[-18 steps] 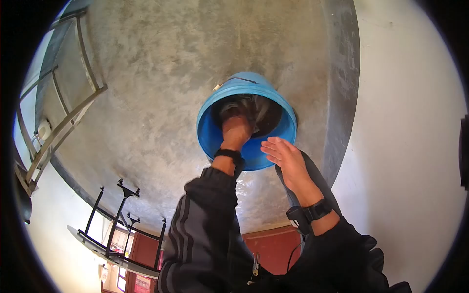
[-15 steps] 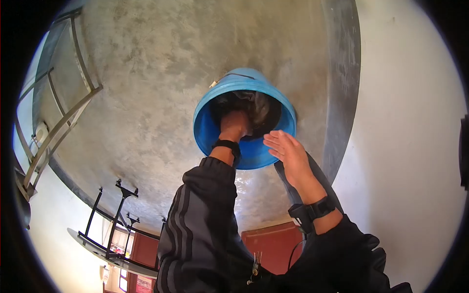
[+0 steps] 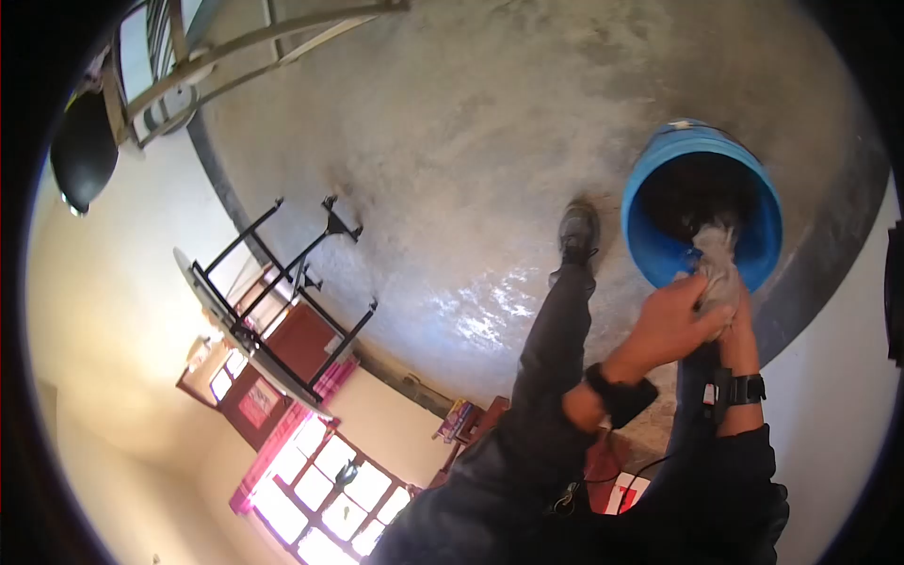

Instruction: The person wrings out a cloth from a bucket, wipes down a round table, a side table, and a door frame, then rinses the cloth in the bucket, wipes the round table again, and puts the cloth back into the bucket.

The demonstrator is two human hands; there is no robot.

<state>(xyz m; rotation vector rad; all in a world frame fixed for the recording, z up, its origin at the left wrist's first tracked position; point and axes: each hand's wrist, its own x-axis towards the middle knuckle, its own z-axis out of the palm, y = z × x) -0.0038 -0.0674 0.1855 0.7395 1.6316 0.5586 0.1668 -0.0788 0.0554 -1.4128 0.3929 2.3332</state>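
A blue bucket (image 3: 643, 212) stands on the floor at the right, its inside dark. A wet-looking grey cloth (image 3: 718, 252) hangs bunched over the near side of its mouth, the lower end reaching into the bucket. My left hand (image 3: 670, 318) is closed around the upper part of the cloth. Close against it, my right hand (image 3: 740, 325) grips the same cloth, its fingers partly hidden behind the left hand and the cloth. Both wrists wear dark bands.
My shoe (image 3: 578, 231) is on the concrete floor (image 3: 452, 141) left of the bucket. A black-legged table (image 3: 273, 282) stands further left, with a metal frame (image 3: 254, 47) at top left. A white wall (image 3: 819, 424) runs along the right. A window (image 3: 330, 490) shows at the bottom.
My left hand has come up out of the bucket with the grey cloth. My right hand, open before, has closed on it too. The view has swung left, so the bucket appears further right.
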